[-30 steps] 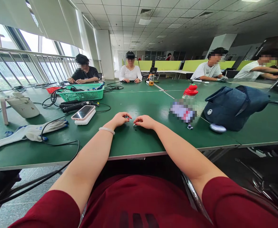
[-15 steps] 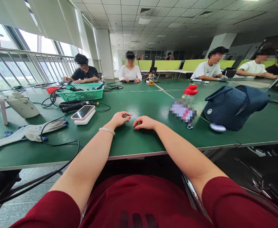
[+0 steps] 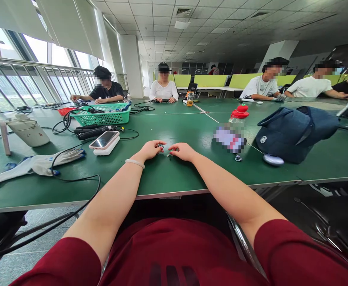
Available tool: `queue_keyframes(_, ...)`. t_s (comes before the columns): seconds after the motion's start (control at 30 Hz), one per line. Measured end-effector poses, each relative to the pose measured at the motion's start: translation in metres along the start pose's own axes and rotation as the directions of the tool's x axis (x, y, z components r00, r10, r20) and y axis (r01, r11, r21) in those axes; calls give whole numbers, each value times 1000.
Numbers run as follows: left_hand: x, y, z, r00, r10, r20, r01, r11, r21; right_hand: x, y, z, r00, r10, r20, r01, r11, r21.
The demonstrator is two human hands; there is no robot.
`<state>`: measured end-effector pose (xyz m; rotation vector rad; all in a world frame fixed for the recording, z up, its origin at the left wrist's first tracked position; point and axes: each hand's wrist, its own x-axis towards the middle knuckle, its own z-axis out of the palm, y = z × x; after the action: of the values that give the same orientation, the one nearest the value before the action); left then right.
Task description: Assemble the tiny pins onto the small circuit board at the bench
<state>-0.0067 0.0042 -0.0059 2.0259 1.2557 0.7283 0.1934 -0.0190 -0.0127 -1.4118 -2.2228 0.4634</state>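
Over the green table [image 3: 162, 178], my left hand [image 3: 152, 149] is closed on a small silvery beaded thing [image 3: 161, 147], pinched at the fingertips. Close by on the right is my right hand [image 3: 182, 151], its fingers curled and pressed on a small shiny piece [image 3: 168, 155] that hangs below the fingertips. The hands are near each other but apart. Both small things are too tiny to make out in detail.
To the left are a phone [image 3: 104, 140] on a white case, white gloves [image 3: 43, 163], a jug [image 3: 31, 131], cables and a green basket [image 3: 114, 116]. To the right stand a red-capped bottle [image 3: 238, 115], a blurred packet [image 3: 229, 139] and a blue bag [image 3: 293, 137]. Several people sit beyond.
A small shiny piece now shows below my right fingertips, and my right hand's fingers have shifted slightly. More of the beaded thing shows at my left hand.
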Motion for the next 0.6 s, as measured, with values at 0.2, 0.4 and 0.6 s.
queue_keyframes(0.2, -2, 3, 0, 1000, -5, 11, 5, 999, 36, 0, -4, 10, 995, -94, -31, 89, 988, -126)
queue_keyframes(0.4, -2, 2, 1, 1000, 0, 12, -1, 999, 47, -1, -8, 10, 996, -71, -45, 63, 986, -153)
queue_keyframes(0.6, -3, 5, 0, 1000, 9, 11, -10, 995, 103, 0, -6, 10, 996, -57, -72, 50, 993, -108)
